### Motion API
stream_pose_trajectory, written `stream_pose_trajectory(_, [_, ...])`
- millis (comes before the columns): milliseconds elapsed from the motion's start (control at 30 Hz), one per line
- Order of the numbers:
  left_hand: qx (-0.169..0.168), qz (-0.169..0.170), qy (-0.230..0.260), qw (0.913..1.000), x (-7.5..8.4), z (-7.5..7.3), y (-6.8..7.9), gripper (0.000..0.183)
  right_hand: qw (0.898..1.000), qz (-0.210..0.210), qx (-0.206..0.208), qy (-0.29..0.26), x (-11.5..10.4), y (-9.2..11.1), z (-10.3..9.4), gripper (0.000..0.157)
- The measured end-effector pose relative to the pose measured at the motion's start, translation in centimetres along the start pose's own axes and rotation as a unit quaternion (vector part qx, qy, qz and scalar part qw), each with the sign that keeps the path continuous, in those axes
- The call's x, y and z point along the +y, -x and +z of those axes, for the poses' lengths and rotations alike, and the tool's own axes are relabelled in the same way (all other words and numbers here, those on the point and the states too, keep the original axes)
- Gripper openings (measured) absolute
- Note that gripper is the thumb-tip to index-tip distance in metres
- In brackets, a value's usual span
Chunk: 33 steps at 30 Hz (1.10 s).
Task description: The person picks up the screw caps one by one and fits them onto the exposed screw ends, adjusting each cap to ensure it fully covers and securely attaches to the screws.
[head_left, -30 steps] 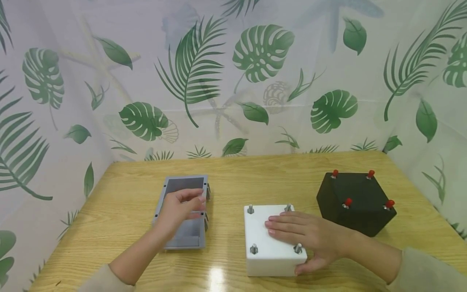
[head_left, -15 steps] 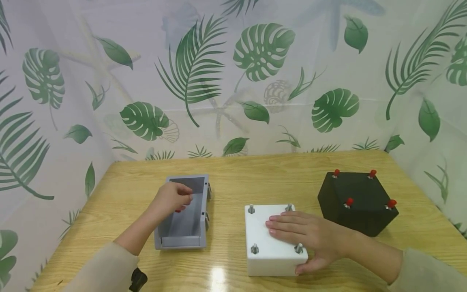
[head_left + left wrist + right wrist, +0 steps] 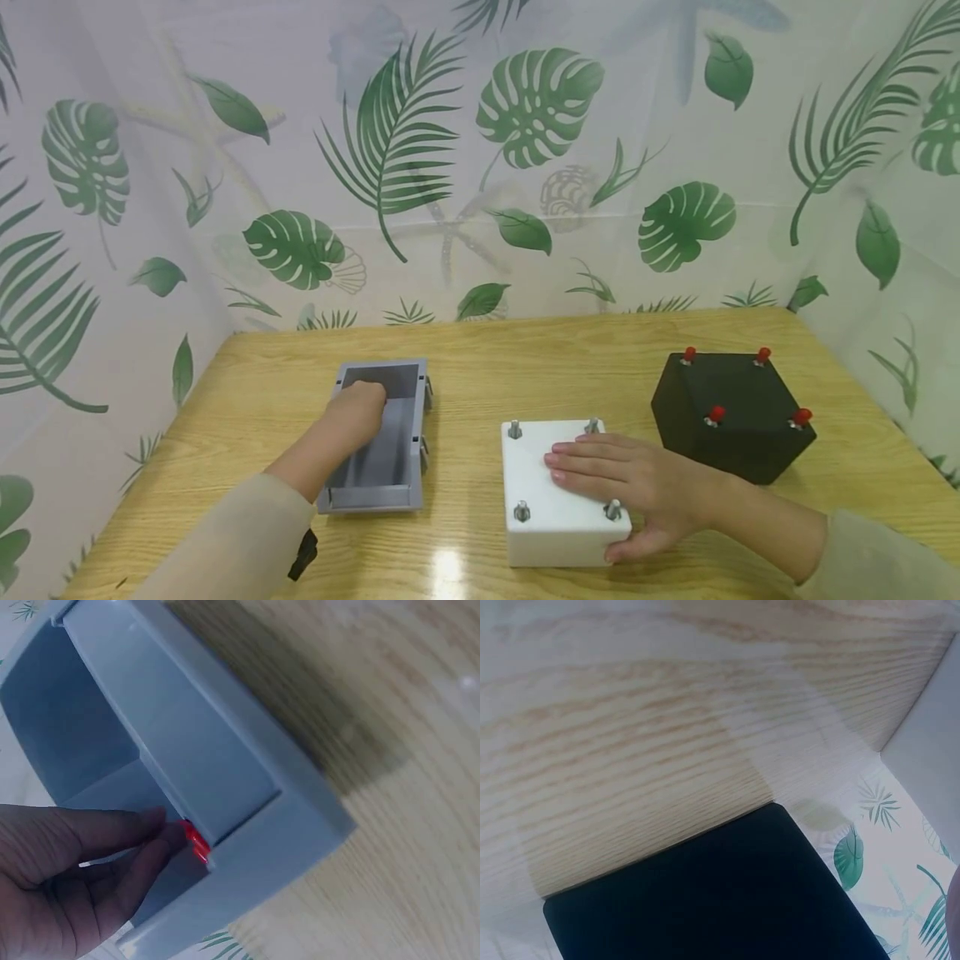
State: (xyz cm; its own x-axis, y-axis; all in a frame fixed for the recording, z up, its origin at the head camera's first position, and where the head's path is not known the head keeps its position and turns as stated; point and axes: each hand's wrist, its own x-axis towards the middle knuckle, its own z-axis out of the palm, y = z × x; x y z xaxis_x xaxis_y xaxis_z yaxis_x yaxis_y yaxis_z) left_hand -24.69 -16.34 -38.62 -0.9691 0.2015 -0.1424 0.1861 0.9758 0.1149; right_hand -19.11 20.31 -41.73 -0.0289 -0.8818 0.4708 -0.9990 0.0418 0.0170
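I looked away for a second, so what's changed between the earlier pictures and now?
The left hand has moved leftward and down into the gray bin, beside something red; whether it grips that is unclear. Unmoved: the right hand on the white box, the black box, and the bin.

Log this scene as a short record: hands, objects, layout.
left_hand: left hand in the grey open-topped plastic bin, a small glossy red piece at its fingertips; grip unclear
right_hand: right hand lying across the white rectangular box, thumb at its side
white_box: four bare metal posts, one near each top corner
black_box: black angular box, four red caps on top
layout: bin left, white box centre, black box right, on the wood-grain table
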Motion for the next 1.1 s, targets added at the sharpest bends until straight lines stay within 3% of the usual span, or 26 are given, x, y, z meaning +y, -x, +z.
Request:
stream_pose_trajectory(133, [-0.028,0.005,-0.004,0.9996,-0.1,-0.1,-0.7,0.016,1.000,0.000,0.001,0.001,0.0,0.2,0.0,0.079])
stream_pose_trajectory(333, [-0.155,0.009,-0.048,0.9868,0.0,-0.8,-2.1,0.019,1.000,-0.005,0.008,0.005,0.0,0.1,0.0,0.078])
stream_pose_trajectory(400, [-0.179,0.013,-0.070,0.9813,0.1,-1.0,-2.5,0.019,1.000,-0.005,0.008,0.006,-0.1,0.0,-0.1,0.078])
stream_pose_trajectory(633, [-0.182,0.034,-0.137,0.9732,-0.2,-0.2,-3.5,0.023,1.000,0.006,-0.006,0.002,-0.3,-0.1,-0.4,0.079])
stream_pose_trajectory(733, [-0.190,0.040,-0.139,0.9709,-0.5,0.0,-3.7,0.021,1.000,0.004,-0.006,0.000,-0.3,0.0,-0.3,0.080])
stream_pose_trajectory(900, [-0.252,-0.008,-0.038,0.9670,-0.5,-0.5,-3.6,0.014,1.000,0.005,-0.005,0.000,-0.2,0.1,-0.2,0.083])
stream_pose_trajectory(1000, [-0.282,-0.049,0.049,0.9568,-0.4,-0.9,-3.5,0.012,1.000,0.008,-0.007,0.000,-0.3,0.2,-0.3,0.084])
stream_pose_trajectory(1100, [-0.299,-0.064,0.106,0.9461,-0.5,-1.0,-3.4,0.012,1.000,0.010,-0.008,0.000,-0.3,0.2,-0.3,0.084])
